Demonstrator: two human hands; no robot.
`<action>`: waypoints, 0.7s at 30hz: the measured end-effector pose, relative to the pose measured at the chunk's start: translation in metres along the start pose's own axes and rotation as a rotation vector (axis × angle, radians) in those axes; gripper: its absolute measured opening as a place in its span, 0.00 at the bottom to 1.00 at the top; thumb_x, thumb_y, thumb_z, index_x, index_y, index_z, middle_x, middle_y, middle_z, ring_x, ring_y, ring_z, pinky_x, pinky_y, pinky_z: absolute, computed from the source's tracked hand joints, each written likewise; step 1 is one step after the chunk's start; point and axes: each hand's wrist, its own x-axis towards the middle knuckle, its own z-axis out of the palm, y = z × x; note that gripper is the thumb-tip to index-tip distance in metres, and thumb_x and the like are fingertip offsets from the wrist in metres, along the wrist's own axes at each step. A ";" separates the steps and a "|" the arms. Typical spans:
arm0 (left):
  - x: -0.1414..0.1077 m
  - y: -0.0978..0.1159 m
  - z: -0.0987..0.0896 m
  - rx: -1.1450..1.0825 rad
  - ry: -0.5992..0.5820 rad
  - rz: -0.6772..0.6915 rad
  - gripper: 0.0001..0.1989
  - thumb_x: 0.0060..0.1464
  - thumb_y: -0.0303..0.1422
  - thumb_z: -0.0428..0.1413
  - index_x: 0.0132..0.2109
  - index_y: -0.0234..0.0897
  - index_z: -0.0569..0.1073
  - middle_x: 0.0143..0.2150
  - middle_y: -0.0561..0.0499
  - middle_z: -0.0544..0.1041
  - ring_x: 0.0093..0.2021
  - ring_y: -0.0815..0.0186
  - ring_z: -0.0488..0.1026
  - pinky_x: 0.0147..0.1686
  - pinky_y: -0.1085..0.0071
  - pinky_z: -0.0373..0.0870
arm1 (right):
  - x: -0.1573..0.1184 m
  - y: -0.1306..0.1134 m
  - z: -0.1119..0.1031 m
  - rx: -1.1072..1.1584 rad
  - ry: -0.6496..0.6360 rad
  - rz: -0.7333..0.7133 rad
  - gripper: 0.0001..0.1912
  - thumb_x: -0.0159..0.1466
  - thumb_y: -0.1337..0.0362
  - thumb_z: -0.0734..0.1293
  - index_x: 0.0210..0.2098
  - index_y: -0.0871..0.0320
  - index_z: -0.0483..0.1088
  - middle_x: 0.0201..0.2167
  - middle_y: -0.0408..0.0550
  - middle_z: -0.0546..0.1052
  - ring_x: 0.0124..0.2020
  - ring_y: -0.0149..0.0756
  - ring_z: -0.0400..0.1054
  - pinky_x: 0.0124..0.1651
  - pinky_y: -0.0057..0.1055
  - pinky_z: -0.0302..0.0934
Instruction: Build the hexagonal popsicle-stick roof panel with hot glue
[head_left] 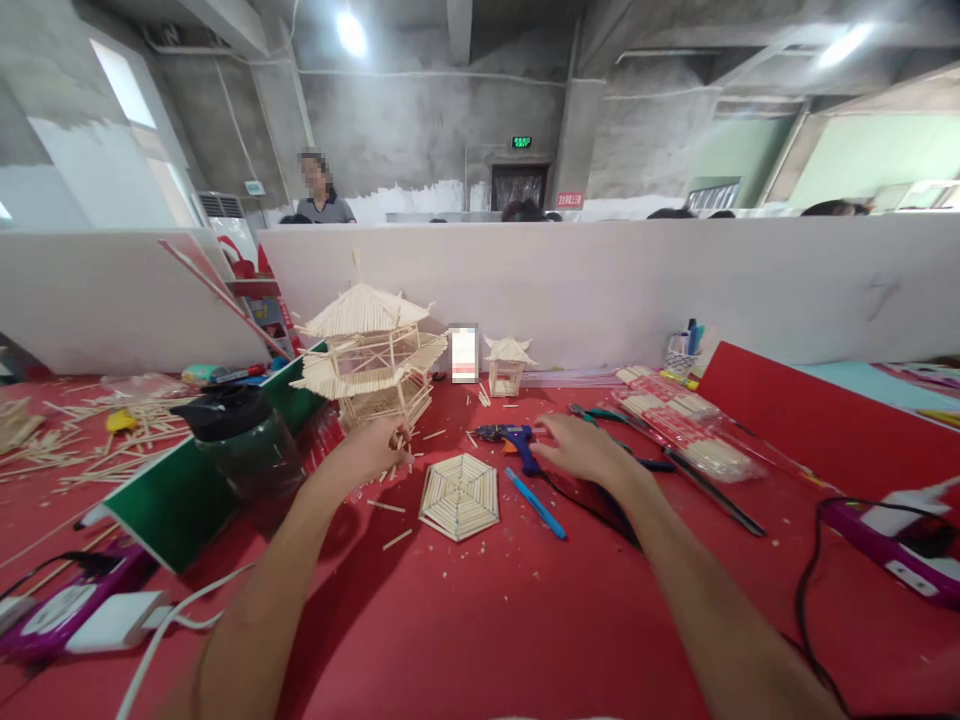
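My left hand [377, 448] is over the table beside the large stick pavilion [367, 355], fingers curled together among short loose sticks; what sits between the fingertips is too small to make out. My right hand [585, 447] has its thumb and fingers at the handle of a blue hot glue gun [521, 440], whose nozzle points left. Between my hands lies a flat hexagonal panel [459, 498] of pale sticks in concentric rings. A blue pen [535, 503] rests right of the panel. Behind stands a small stick pavilion [508, 366].
A dark-lidded bottle [244, 440] and a green board [176, 510] stand at left, near scattered sticks [161, 415]. Pliers [600, 413] and bagged sticks [686, 420] lie at right. Power strips [892, 545] with cables flank both sides. A white partition [600, 290] closes the back.
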 end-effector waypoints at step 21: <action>0.001 0.013 0.030 -0.315 -0.308 -0.043 0.21 0.45 0.52 0.57 0.27 0.36 0.67 0.24 0.54 0.71 0.22 0.68 0.69 0.24 0.73 0.66 | 0.002 -0.078 0.040 0.224 -0.160 -0.193 0.28 0.58 0.48 0.68 0.50 0.63 0.68 0.43 0.60 0.71 0.44 0.47 0.67 0.42 0.34 0.56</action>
